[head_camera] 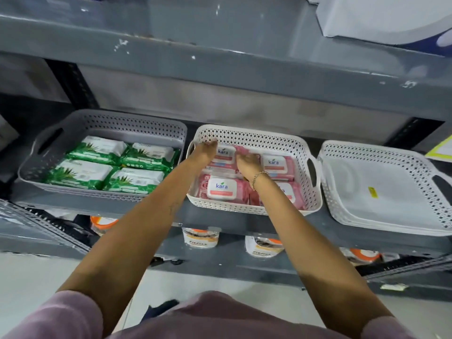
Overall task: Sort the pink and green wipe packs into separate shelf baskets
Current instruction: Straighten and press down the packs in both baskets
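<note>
Grey metal shelf point(220, 218), three perforated baskets in a row. Both arms reach into the white basket point(254, 137) in the middle.

Left hand point(204, 150): at the basket's far left corner, fingers flat and loosely spread, tips against the inner wall; grip wide, nothing in it. Its palm edge lies beside the far-left pink pack point(223, 155).

Right hand point(248, 163): palm down on the pink packs between the two far ones, fingers curled slightly; whether the grip has closed on a pack's edge I cannot tell, as the hand covers it. A thin bracelet point(259, 178) sits at the wrist.

Nearer than the right hand: two more pink packs point(221, 188), lying flat, lids up, one partly under the forearm. Just right of the same hand, another pink pack point(276, 165).

Left of the left hand, well apart: grey basket point(102, 118) with four green packs point(115, 165), two by two, flat.

Far right of the right hand: a second white basket point(381, 152), only a small yellow label point(372, 192) on its floor.
</note>
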Demonstrator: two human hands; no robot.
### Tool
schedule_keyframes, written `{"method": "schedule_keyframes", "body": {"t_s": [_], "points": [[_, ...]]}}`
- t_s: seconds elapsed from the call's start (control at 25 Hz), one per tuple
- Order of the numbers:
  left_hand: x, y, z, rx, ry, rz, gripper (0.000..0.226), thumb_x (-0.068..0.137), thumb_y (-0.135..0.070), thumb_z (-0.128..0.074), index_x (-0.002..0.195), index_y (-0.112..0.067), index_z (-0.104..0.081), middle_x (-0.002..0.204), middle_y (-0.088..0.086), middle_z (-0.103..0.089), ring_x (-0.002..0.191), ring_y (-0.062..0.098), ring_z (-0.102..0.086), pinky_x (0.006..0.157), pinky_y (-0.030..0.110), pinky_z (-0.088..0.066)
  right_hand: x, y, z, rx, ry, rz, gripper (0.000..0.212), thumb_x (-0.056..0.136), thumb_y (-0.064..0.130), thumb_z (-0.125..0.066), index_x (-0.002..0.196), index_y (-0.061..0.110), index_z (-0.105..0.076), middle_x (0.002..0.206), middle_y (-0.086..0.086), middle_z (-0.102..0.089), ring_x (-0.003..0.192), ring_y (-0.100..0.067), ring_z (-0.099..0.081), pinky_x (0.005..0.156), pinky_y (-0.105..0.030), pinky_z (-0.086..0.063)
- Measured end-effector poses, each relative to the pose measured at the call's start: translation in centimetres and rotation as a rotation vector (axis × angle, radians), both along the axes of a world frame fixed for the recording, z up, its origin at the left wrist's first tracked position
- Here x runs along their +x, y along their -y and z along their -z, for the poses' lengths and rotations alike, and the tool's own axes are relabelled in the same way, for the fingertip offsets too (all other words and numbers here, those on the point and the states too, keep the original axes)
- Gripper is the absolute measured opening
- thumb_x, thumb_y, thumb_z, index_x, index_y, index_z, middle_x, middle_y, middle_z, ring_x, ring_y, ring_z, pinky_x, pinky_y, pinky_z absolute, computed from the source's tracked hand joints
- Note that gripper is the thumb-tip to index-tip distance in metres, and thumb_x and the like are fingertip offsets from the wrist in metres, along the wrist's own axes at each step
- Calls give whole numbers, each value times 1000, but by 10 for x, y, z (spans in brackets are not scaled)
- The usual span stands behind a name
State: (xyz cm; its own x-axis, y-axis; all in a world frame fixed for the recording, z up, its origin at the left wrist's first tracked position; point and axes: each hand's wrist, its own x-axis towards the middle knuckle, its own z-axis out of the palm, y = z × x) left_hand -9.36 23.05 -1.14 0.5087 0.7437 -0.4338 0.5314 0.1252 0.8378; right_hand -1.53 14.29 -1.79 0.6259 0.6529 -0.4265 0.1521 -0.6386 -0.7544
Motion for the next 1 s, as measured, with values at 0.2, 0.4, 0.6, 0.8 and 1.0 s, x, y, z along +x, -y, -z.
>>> {"method": "schedule_keyframes", "body": {"t_s": [0.2,0.4,0.6,0.8,1.0], "points": [[-6,-7,15,-122,-106,164,78,89,-66,-21,144,-12,-32,145,18,-42,131,34,-43,112,50,-33,-9,18,-19,-61,123,-94,70,101,45,-9,135,-6,-44,142,-26,-45,131,-39,-44,105,-41,-38],[-19,2,-1,17,-198,226,72,95,-58,-17,132,-4,-46,134,22,-51,122,30,-51,102,39,-41,-7,23,-24,-109,138,-31,69,101,47,-14,127,-5,-52,137,-24,-50,122,-32,-53,107,-39,-36],[10,30,-17,198,-170,287,74,95,-59,-9,131,-7,-49,139,21,-49,129,32,-46,112,46,-29,46,43,-17,-17,250,244,35,96,33,-40,69,12,-48,71,-4,-50,73,-21,-50,69,-32,-47],[62,68,-5,278,-271,548,78,95,-57,-5,117,-1,-54,67,4,-52,73,20,-59,106,43,-37,77,65,-11,-194,283,149,36,98,31,-33,82,7,-54,70,-5,-49,71,-21,-51,64,-30,-38],[90,81,11,385,-376,501,60,101,-43,-11,127,-8,-52,87,11,-62,85,26,-64,77,39,-51,79,72,1,-145,267,60,40,101,29,-29,128,9,-52,114,-9,-60,106,-25,-59,92,-33,-44]]}}
